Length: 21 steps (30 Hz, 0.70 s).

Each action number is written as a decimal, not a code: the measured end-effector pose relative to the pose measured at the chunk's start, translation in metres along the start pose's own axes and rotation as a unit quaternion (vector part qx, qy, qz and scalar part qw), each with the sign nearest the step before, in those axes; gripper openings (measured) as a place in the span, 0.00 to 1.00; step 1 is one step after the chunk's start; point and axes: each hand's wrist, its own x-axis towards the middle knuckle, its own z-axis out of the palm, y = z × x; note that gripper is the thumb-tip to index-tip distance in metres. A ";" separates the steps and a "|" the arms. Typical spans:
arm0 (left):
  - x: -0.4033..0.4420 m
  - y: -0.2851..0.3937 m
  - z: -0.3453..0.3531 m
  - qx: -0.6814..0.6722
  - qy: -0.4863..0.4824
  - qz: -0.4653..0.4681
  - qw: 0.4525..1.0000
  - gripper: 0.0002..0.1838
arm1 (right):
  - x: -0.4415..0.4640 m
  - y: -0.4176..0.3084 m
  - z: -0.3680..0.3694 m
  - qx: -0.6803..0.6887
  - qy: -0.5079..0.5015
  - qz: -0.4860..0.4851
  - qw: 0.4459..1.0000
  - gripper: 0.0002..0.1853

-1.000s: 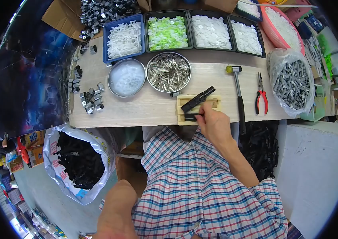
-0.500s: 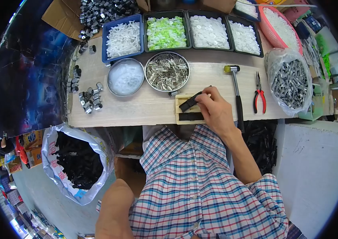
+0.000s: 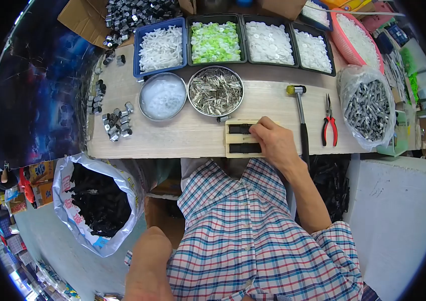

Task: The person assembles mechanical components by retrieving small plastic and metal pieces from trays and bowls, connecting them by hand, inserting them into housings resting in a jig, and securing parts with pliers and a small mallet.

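My right hand (image 3: 273,143) is closed, with thumb and fingertips pressed on a black part (image 3: 240,129) lying in the upper slot of a pale wooden holder (image 3: 229,136). A second black part (image 3: 244,148) lies in the lower slot, near the table's front edge. My fingers cover the right end of the upper part. Of my left arm (image 3: 148,256), only a bent bare section shows at the lower left; the left hand is outside the picture.
Right of the holder lie a hammer (image 3: 303,120) and red-handled pliers (image 3: 329,131). Behind it stand a bowl of metal pins (image 3: 215,91) and a bowl of whitish material (image 3: 162,97). An open bag of black parts (image 3: 100,200) stands below the table.
The upper black part, earlier slanted across the holder, now lies level in the upper slot. My right hand has moved from the lower slot up to it.
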 end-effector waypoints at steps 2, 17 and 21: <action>-0.023 -0.011 0.009 0.060 0.028 -0.074 0.995 0.19 | 0.001 -0.001 -0.012 -0.006 -0.010 -0.017 1.000 0.07; -0.296 -0.116 0.019 0.375 -0.495 -0.349 0.702 0.23 | -0.009 -0.075 0.012 0.210 -0.049 -0.118 0.969 0.20; -0.310 -0.115 0.006 0.342 -0.527 -0.346 0.697 0.21 | -0.010 -0.076 0.017 0.202 -0.070 -0.167 0.963 0.22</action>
